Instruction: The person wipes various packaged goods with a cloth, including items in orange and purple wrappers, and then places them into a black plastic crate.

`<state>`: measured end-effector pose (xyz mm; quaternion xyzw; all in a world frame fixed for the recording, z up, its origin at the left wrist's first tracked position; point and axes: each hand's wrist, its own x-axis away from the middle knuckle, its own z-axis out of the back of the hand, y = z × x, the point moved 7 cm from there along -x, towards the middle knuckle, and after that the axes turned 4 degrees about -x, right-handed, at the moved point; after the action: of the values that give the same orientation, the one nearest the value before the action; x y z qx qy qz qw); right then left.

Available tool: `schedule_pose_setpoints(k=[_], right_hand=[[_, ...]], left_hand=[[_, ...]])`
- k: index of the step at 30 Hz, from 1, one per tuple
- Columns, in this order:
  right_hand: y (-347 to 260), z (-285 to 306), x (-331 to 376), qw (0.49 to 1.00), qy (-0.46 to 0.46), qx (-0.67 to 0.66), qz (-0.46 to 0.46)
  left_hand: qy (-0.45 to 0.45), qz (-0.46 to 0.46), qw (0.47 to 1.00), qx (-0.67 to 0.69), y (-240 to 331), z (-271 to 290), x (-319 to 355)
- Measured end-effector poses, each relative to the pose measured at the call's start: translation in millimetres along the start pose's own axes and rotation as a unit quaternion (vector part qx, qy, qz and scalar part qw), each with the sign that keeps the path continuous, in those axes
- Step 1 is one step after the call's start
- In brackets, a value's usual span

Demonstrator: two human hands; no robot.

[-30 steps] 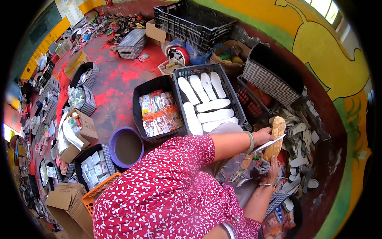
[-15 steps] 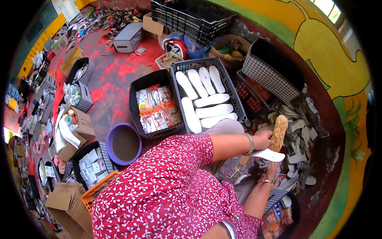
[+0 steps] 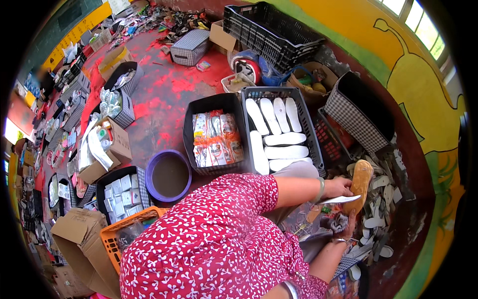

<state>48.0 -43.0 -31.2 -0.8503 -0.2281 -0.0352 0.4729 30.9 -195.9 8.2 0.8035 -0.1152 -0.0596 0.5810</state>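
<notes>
A tan, fuzzy-looking shoe insole stands upright between my hands at the right. My left hand, with a pale bangle at the wrist, has its fingers closed on the insole's near edge. Lower down, my right hand grips the insole's bottom end. A white insole, seen almost edge-on, sticks out between the two hands against the tan one; which hand bears it I cannot tell. Beside my right hand is a dark grey bunched piece. Several white insoles lie in rows in a grey crate.
Loose insoles are heaped along the wall at the right. A black box of packaged goods stands left of the crate, near a purple basin of murky water. Checked bins, black crates and cartons crowd the red-stained floor.
The view has shifted, so the surroundings sit further right. The tan insole shows more of its face and its lower end meets my right hand; the white insole has turned edge-on.
</notes>
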Motion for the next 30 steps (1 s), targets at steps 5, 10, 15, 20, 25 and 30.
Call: schedule_pose_setpoints(k=[5,10,15,20,25,30], right_hand=[[-6.7,-1.9,2.8,0.996,0.069,-0.030,0.046],[2.2,52.6,0.4,0.989,0.108,-0.090,-0.050],[6.1,74.4,-0.5,0.989,0.120,-0.078,-0.034],[6.1,54.2,0.4,0.985,0.163,-0.056,-0.026],[17.9,68.2,-9.2,0.981,0.181,-0.047,-0.049],[14.1,59.4,-0.8,0.984,0.169,-0.003,-0.057]], left_hand=[[0.129,0.023,0.987,0.095,24.4,44.6,17.5],[0.086,-0.155,0.950,0.257,112.5,169.9,53.5],[0.126,-0.320,0.875,0.342,210.1,256.9,162.0],[0.207,-0.301,0.869,0.333,167.8,285.4,199.6],[0.142,-0.182,0.866,0.443,104.0,239.9,156.7],[0.032,-0.138,0.871,0.470,84.4,175.7,107.8]])
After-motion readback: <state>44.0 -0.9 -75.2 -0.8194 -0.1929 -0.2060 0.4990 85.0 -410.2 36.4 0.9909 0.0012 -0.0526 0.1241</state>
